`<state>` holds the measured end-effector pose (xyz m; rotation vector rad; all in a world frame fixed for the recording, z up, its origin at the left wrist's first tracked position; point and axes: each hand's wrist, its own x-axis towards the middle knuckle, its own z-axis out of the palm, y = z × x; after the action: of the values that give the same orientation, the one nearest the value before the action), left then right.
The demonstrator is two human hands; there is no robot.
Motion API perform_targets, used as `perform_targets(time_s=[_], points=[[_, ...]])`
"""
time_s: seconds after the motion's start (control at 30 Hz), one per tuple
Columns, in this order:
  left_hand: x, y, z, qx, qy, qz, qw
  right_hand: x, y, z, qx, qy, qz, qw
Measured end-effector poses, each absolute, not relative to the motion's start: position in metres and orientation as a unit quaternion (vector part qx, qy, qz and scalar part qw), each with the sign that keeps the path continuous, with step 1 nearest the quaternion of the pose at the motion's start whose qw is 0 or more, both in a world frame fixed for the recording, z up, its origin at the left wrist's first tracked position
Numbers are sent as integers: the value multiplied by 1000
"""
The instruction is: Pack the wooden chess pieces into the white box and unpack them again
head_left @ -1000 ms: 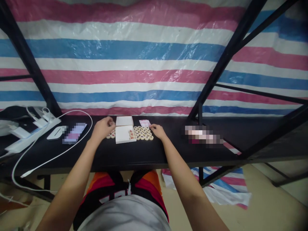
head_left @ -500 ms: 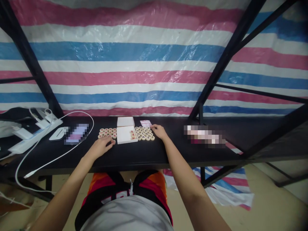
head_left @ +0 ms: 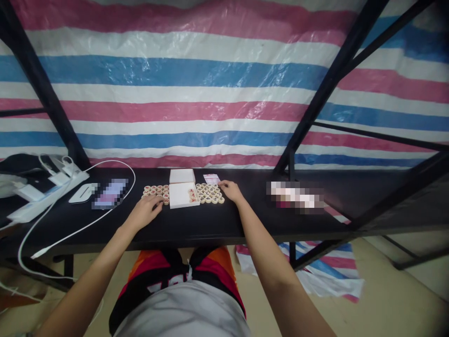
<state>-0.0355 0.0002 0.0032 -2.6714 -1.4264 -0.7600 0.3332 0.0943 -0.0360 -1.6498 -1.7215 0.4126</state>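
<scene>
To the left of the box, round red-marked Chinese chess pieces (head_left: 156, 189) lie in close rows. My left hand (head_left: 145, 210) covers part of their near row, its fingertips touching the pieces by the box and its thumb apart. An open white box (head_left: 178, 199) stands in the middle, with a few red-marked pieces (head_left: 191, 195) along its right inner side. Right of it, dark-marked chess pieces (head_left: 209, 193) sit in rows. My right hand (head_left: 230, 191) rests at their right edge, fingers stretched toward the far right corner, holding nothing I can see.
Behind the box lies its white lid (head_left: 182, 176), with a pink and white paper slip (head_left: 211, 179) beside it. Leftward are a blurred phone (head_left: 111, 193), a white cable (head_left: 87, 230) and a power strip (head_left: 45, 201). A blurred object (head_left: 294, 194) lies right; black frame posts flank the table.
My left hand has moved slightly away from me; a red-marked piece near its fingertips now sits in the near row by the box. My right hand stays put. The view shifts slightly.
</scene>
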Motion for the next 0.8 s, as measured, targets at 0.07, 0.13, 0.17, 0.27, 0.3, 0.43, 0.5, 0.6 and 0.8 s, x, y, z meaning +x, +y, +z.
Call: perform_targets(time_s=[0.07, 0.13, 0.17, 0.27, 0.3, 0.43, 0.5, 0.6, 0.8], points=[[-24, 3, 9, -859, -445, -252, 11, 333, 95, -36, -636, -667, 161, 355], [-3, 9, 18, -875, -429, -226, 9, 333, 95, -37, -634, -667, 163, 356], [9, 14, 22, -883, -424, -203, 10, 333, 94, -36, -634, -666, 163, 356], [48, 34, 34, -886, -442, -139, 21, 334, 94, -36, -634, -666, 162, 357], [59, 41, 35, -884, -452, -118, 21, 334, 94, -36, -633, -667, 161, 358], [81, 70, 31, -875, -475, -78, -44, 334, 95, -37, -627, -672, 159, 362], [81, 80, 26, -871, -479, -79, -75, 335, 96, -38, -626, -672, 160, 362], [79, 89, 20, -863, -486, -90, -102, 335, 98, -40, -626, -672, 165, 360], [83, 97, 27, -852, -500, -103, -114, 336, 98, -40, -623, -672, 171, 363]])
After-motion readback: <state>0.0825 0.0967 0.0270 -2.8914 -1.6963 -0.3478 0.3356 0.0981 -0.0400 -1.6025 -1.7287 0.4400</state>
